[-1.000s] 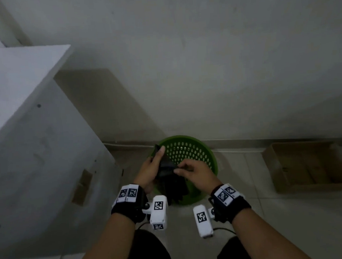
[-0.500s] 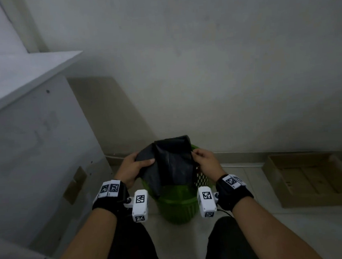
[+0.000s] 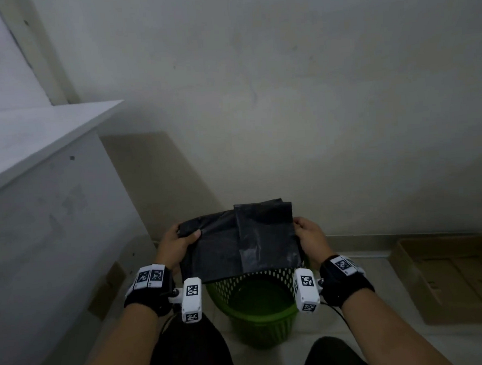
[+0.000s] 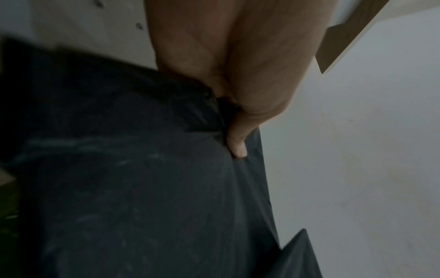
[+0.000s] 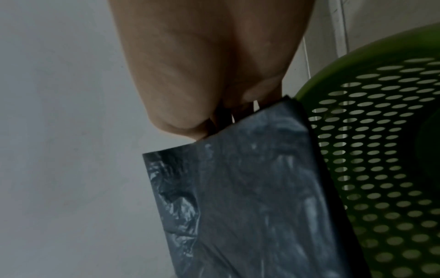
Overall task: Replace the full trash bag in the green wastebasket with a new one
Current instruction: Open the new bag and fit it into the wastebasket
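A new black trash bag [image 3: 238,241], partly unfolded, is stretched flat between both hands above the green wastebasket [image 3: 259,308]. My left hand [image 3: 178,242] pinches the bag's left edge, thumb on top. My right hand [image 3: 308,234] grips its right edge. The perforated basket stands on the floor between my knees with nothing visible inside. In the left wrist view the left hand [image 4: 235,135] pinches the black trash bag [image 4: 142,188]. In the right wrist view the right hand [image 5: 214,116] holds a corner of the bag [image 5: 250,197] beside the wastebasket [image 5: 381,150].
A white cabinet [image 3: 38,208] stands close on the left. A flattened cardboard box [image 3: 451,276] lies on the floor at the right. The wall [image 3: 285,95] rises directly behind the basket.
The folded bag has been spread wider as my hands moved apart, left hand leftward and right hand rightward. The view has tilted so the basket sits lower.
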